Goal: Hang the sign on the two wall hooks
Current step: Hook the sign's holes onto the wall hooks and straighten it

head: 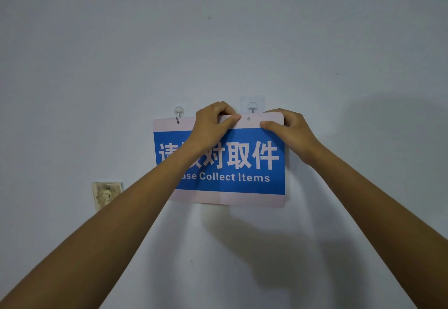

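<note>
While the left hand [213,121] pinches the top edge of the sign [242,163] and the right hand [284,127] grips its upper right corner, the left hook [178,113] already carries one hole. Free hole [248,118] sits just below the right hook [252,107], presumably for lifting on. Sign flat against wall [242,42], face outward, long axis near horizontal.

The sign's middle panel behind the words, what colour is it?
Blue, with white lettering and a pale border, on the sign; the head view shows it.
</note>
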{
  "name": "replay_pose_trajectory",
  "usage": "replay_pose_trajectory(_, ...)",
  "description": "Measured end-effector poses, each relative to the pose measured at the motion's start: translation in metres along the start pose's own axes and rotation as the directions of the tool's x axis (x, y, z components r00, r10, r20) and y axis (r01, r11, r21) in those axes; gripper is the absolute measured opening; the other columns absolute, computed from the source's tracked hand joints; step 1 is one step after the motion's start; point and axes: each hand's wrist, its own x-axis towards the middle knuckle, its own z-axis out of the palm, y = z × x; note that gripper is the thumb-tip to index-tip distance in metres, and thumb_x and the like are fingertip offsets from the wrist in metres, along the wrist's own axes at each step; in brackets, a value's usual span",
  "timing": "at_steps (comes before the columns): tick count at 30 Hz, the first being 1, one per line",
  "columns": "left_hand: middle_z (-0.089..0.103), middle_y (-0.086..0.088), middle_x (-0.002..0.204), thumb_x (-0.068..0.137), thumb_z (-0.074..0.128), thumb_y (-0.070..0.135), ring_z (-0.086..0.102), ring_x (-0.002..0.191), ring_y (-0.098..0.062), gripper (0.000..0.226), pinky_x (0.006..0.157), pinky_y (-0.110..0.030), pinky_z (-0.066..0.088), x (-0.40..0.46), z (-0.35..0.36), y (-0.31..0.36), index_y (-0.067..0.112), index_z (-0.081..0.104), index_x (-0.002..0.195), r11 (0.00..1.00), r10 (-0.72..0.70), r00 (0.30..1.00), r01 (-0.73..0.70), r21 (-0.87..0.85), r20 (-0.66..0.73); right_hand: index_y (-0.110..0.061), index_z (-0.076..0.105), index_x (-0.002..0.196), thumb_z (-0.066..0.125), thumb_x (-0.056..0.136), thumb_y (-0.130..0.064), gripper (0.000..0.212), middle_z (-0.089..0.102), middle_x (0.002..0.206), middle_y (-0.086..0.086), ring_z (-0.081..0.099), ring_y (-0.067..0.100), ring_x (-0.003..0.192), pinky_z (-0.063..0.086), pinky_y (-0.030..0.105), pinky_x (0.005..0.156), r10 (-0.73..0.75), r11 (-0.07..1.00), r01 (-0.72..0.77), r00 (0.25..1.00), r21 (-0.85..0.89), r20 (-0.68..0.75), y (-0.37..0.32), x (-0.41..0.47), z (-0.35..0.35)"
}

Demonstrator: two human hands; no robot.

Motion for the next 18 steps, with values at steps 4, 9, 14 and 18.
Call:
replay_pose_trajectory(4, 0.064, 0.005, 0.091, 0.089, 0.062, 0.025, 0.055, 0.080, -0.002, 0.012, 0.071, -0.004, 0.041, 0.002, 0.003, -0.001, 0.013, 0.065, 0.087, 1.000, 0.014, 0.999, -0.014, 0.017, -0.028, -0.013, 0.059, 0.105, 0.064, 0.087, -0.035, 0.029, 0.071, 0.100, 0.003, 0.071, 0.019, 0.084, 0.057, 0.031, 0.076, 0.017, 0.999, -0.017, 1.000, -0.051, -0.001, 0.001, 0.005, -0.002)
replay_pose_trajectory(9, 0.064, 0.004, 0.092, 0.089, 0.062, 0.025, 0.056, 0.083, -0.006, 0.015, 0.076, -0.012, 0.044, 0.006, 0.004, 0.001, 0.010, 0.066, 0.089, 1.000, 0.014, 0.999, -0.013, 0.020, -0.048, -0.013, 0.059, 0.101, 0.065, 0.086, -0.035, 0.027, 0.071, 0.092, 0.001, 0.071, 0.019, 0.080, 0.055, 0.028, 0.070, 0.050, 0.998, -0.051, 0.999, -0.023, -0.019, -0.004, 0.009, -0.004)
replay_pose_trajectory(14, 0.065, 0.003, 0.094, 0.089, 0.062, 0.025, 0.056, 0.085, -0.007, 0.016, 0.074, -0.011, 0.043, 0.007, 0.007, -0.001, 0.010, 0.067, 0.090, 1.000, 0.015, 0.998, -0.013, 0.022, -0.061, -0.010, 0.059, 0.101, 0.065, 0.087, -0.032, 0.027, 0.070, 0.092, 0.002, 0.070, 0.019, 0.079, 0.056, 0.027, 0.072, 0.067, 0.997, -0.067, 0.998, -0.040, -0.002, -0.009, 0.010, -0.006)
replay_pose_trajectory(18, 0.064, 0.005, 0.094, 0.089, 0.062, 0.025, 0.056, 0.084, -0.007, 0.014, 0.075, -0.011, 0.043, 0.007, 0.005, -0.002, 0.012, 0.066, 0.089, 1.000, 0.011, 0.998, -0.011, 0.011, -0.065, -0.010, 0.060, 0.098, 0.065, 0.087, -0.029, 0.022, 0.070, 0.085, -0.001, 0.069, 0.014, 0.073, 0.054, 0.022, 0.064, 0.097, 0.995, -0.096, 0.994, -0.026, 0.055, -0.016, 0.012, -0.008)
